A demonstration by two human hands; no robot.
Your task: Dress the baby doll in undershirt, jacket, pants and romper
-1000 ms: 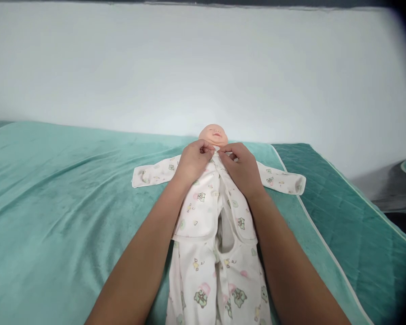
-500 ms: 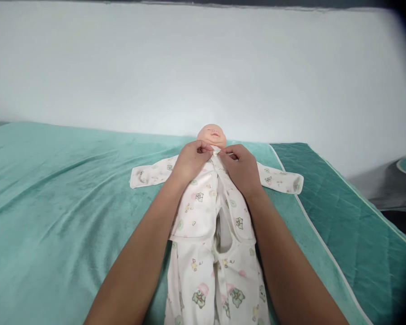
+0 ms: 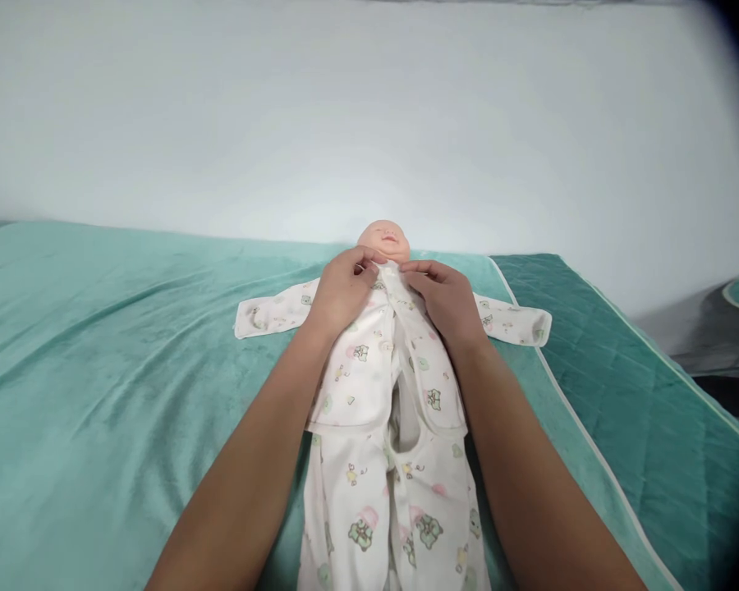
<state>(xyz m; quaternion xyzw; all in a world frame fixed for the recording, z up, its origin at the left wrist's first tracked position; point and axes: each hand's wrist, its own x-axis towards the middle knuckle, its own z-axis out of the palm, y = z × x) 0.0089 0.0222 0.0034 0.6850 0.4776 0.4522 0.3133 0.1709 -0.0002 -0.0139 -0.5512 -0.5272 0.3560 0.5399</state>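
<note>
A white, long-sleeved cotton baby jacket (image 3: pixel 355 390) with small printed bears is lying face up in front of you, dressing a pale pink, hard-looking doll whose head (image 3: pixel 384 232) is showing at 12 o'clock. Its white collar (image 3: pixel 392 271) is sitting between your hands. Your left hand (image 3: pixel 343 287) is touching its left edge from about 11 o'clock and your right hand (image 3: pixel 448 300) is bending in from about 1, thumbs and forefingers curling at the cloth; you cannot tell whether they are gripping it. They are probably working from both sides to keep the neckline level. The front is meeting near the neck and gaping lower down. The sleeves (image 3: pixel 277 312) are stretching towards 10 and 2 o'clock, which is likely keeping them off the chest. At 6 o'clock, matching white printed trousers (image 3: pixel 357 509) with an open crotch are running out of view. Beneath everything, a soft teal blanket (image 3: pixel 129 369) is spreading; a darker green quilted cover (image 3: pixel 640 394) is showing at 3 o'clock. A plain pale wall (image 3: pixel 345 123) is standing beyond. No brand, label or writing is showing legibly.
</note>
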